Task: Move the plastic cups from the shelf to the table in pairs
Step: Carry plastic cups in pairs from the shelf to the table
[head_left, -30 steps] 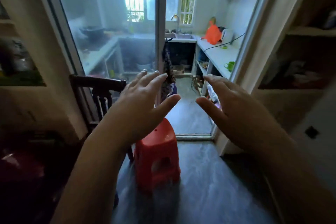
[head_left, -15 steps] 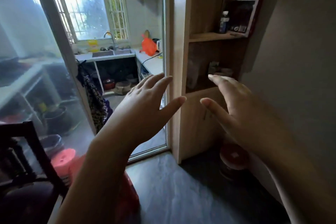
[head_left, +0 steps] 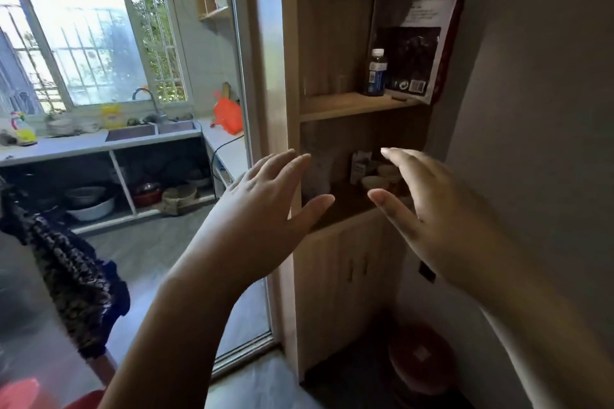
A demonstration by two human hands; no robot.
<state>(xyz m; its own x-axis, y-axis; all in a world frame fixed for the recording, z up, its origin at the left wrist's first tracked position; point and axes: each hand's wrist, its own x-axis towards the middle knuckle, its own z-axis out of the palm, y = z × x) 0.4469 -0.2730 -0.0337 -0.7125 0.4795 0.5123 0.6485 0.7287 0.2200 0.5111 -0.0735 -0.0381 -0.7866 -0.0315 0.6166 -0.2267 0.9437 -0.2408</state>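
Note:
A tall wooden shelf unit (head_left: 345, 104) fills the middle of the head view. On its lower open shelf stand pale plastic cups (head_left: 375, 181), partly hidden behind my right hand and dim in shadow. My left hand (head_left: 269, 206) is raised in front of the shelf's left edge, fingers spread and holding nothing. My right hand (head_left: 428, 206) is raised just in front of the cups, fingers apart and empty. Neither hand touches a cup. The table is out of view.
A dark bottle (head_left: 375, 75) and a large printed bag (head_left: 415, 43) stand on the upper shelf. A small carton (head_left: 358, 164) sits by the cups. A glass sliding door (head_left: 252, 143) is left of the shelf, the kitchen counter with sink (head_left: 133, 133) beyond. A red lidded container (head_left: 418, 355) is on the floor.
My view has swung right from the kitchen doorway to the shelf and come closer. Both hands stay raised and open, now level with the lower shelf.

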